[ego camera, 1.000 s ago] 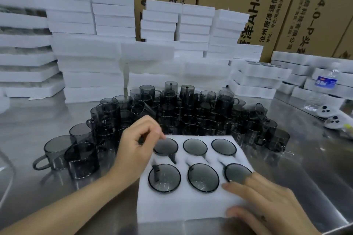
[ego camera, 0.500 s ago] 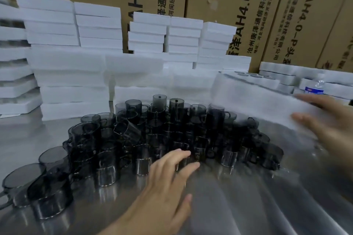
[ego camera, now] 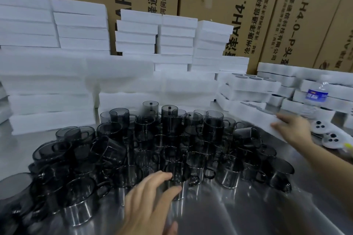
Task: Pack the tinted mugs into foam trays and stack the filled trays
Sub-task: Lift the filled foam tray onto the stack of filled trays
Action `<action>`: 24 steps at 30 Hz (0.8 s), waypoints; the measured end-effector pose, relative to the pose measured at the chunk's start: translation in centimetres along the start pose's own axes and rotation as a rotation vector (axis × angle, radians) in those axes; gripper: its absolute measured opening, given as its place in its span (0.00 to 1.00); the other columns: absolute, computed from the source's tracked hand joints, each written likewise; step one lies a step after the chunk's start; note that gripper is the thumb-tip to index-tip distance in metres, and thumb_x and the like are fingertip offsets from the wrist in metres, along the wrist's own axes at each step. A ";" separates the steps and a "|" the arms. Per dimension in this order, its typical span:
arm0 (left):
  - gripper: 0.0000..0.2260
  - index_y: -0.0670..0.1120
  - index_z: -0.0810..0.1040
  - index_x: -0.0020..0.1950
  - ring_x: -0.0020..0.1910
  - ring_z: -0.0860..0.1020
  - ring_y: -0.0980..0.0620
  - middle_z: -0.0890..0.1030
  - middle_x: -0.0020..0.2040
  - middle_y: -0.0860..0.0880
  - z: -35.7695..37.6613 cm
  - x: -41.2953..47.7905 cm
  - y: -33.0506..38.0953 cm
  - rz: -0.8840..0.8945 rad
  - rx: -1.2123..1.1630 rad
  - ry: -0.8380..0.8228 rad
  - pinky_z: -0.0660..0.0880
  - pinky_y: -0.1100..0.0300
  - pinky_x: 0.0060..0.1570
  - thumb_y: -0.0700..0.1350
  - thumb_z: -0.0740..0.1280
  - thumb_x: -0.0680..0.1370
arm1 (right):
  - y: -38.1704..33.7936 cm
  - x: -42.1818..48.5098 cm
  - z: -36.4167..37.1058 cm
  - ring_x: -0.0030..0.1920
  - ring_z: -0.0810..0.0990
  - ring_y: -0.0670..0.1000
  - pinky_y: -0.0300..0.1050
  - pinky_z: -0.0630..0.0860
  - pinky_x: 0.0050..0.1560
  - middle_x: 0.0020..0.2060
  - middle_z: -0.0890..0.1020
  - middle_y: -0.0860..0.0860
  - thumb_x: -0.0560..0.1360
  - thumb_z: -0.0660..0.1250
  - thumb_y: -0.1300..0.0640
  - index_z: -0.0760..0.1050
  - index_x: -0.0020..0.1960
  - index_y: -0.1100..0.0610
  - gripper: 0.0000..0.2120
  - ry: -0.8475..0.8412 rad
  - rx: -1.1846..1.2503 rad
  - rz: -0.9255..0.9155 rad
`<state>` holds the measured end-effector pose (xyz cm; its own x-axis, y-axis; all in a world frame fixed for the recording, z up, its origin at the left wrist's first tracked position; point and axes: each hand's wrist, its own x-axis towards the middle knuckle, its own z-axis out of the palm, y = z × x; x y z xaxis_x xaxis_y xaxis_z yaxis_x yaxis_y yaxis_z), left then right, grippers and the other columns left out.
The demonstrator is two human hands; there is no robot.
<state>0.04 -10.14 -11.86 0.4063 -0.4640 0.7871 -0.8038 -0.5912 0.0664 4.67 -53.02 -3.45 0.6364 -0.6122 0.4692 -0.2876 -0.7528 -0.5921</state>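
Head camera is looking down on a dense cluster of smoke-grey tinted glass mugs (ego camera: 162, 149) that is filling the middle of the frame. They are standing on a brushed steel table (ego camera: 238, 213), with a few sitting higher at the back of the cluster.

At the lower centre the left hand (ego camera: 150, 202) is reaching toward the front row. Its fingers are straight and slightly spread and it is holding nothing. Whether the fingertips are actually touching glass is not clear.

At the middle right the right hand (ego camera: 294, 129) is lying with flat fingers on the near edge of a tilted white foam tray (ego camera: 254, 118), which is showing dark mug rims in its pockets. The thumb is hidden, so I cannot tell whether it is hooking under the foam. This tray is sitting just right of the cluster, in front of a stack of filled foam trays (ego camera: 248, 86).

Two white controllers with black buttons (ego camera: 324, 133) are lying just beyond the right hand, partly covered by the wrist. A clear plastic water bottle with a blue label (ego camera: 316, 97) is standing behind them.

Piles of plain white foam trays (ego camera: 76, 74) are lining the whole back of the table, blocking the lower part of the brown cardboard boxes with black print (ego camera: 210, 5) at the top.
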 end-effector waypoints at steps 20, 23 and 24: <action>0.28 0.58 0.68 0.58 0.58 0.69 0.51 0.69 0.62 0.53 -0.1 -0.3 -0.3 0.013 0.038 -0.254 0.70 0.57 0.49 0.56 0.68 0.58 | -1.9 0.5 4.3 0.67 0.72 0.61 0.52 0.67 0.65 0.64 0.77 0.60 0.73 0.67 0.67 0.76 0.65 0.59 0.21 -0.277 -0.157 -0.233; 0.34 0.58 0.68 0.57 0.58 0.71 0.50 0.69 0.62 0.53 -0.3 -0.3 -0.2 -0.033 -0.004 -0.340 0.73 0.59 0.46 0.54 0.74 0.53 | -2.8 0.9 3.9 0.72 0.66 0.59 0.48 0.62 0.68 0.70 0.71 0.57 0.77 0.64 0.66 0.71 0.70 0.57 0.22 -0.430 -0.215 -0.205; 0.32 0.57 0.68 0.57 0.59 0.73 0.49 0.70 0.62 0.52 -0.5 -0.3 0.0 -0.045 -0.028 -0.342 0.75 0.59 0.46 0.53 0.72 0.55 | -3.2 1.2 3.7 0.73 0.64 0.59 0.47 0.61 0.68 0.71 0.69 0.57 0.78 0.63 0.64 0.70 0.71 0.57 0.21 -0.484 -0.238 -0.177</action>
<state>-0.23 -9.69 -11.77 0.5596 -0.6353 0.5322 -0.7917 -0.5996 0.1168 9.05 -50.42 -3.41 0.9289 -0.3335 0.1610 -0.2646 -0.9019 -0.3415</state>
